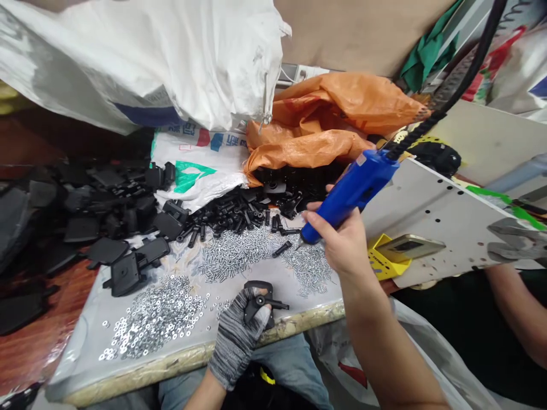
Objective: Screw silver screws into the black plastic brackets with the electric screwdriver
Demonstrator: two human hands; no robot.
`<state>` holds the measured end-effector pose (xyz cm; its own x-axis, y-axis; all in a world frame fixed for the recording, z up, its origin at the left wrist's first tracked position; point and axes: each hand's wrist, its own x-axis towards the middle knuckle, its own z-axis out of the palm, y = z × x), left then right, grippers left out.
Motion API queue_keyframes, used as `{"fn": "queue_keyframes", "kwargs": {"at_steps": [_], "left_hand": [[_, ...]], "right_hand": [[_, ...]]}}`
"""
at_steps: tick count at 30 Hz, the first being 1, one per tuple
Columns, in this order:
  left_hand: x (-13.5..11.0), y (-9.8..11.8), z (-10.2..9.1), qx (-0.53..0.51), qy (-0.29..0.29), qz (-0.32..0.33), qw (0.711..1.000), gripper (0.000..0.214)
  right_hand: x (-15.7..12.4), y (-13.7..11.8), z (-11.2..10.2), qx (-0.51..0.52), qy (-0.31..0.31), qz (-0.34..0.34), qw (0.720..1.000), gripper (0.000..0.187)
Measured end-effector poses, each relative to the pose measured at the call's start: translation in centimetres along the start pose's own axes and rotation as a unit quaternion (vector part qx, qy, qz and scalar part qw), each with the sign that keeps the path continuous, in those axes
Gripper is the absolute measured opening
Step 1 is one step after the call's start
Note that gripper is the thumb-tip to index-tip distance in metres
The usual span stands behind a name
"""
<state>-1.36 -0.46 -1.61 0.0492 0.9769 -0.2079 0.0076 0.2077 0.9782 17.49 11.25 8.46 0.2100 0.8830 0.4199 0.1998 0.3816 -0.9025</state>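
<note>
Orange woven sack [325, 114] bunched at top centre, padded work board [128, 381] below it, spread with silver screws [233, 253] and washers [154, 316]; at centre right the right hand [337, 239] wraps tight round a blue electric screwdriver [350, 193], tip just over the screws, and at bottom centre the gloved left hand [235, 336] clasps a black plastic bracket [258, 302]

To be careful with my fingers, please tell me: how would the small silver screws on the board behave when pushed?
The small silver screws will probably roll and scatter easily, since they lie loose and look thin and round. Being metal, each one is likely stiff and not fragile.
</note>
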Motion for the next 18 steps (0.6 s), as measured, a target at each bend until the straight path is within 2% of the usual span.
{"fn": "queue_keyframes", "kwargs": {"at_steps": [3,6,8,12,16,18], "left_hand": [[0.1,-0.4,0.1,0.01,0.017,0.024,1.0,0.029],[0.3,-0.9,0.2,-0.023,0.02,0.019,0.999,0.028],[0.3,-1.1,0.2,-0.04,0.024,0.012,0.999,0.03],[0.5,-1.4,0.2,-0.032,0.031,0.016,0.999,0.03],[0.7,-1.9,0.4,-0.018,0.032,0.039,0.999,0.027],[0.8,-2.2,0.5,-0.016,0.039,0.045,0.998,0.024]], "right_hand": [[-2.2,-0.8,2.0,0.109,-0.071,0.065,0.989,0.059],[-5.2,-1.9,4.0,0.237,-0.096,0.092,0.962,0.048],[-6.7,-2.3,4.9,0.285,-0.102,0.124,0.945,0.042],[-7.7,-2.1,5.6,0.263,-0.111,0.133,0.949,0.04],[-8.0,-1.5,5.4,0.207,-0.206,0.096,0.951,0.03],[-8.6,-1.3,5.3,0.174,-0.234,0.085,0.953,0.025]]}}
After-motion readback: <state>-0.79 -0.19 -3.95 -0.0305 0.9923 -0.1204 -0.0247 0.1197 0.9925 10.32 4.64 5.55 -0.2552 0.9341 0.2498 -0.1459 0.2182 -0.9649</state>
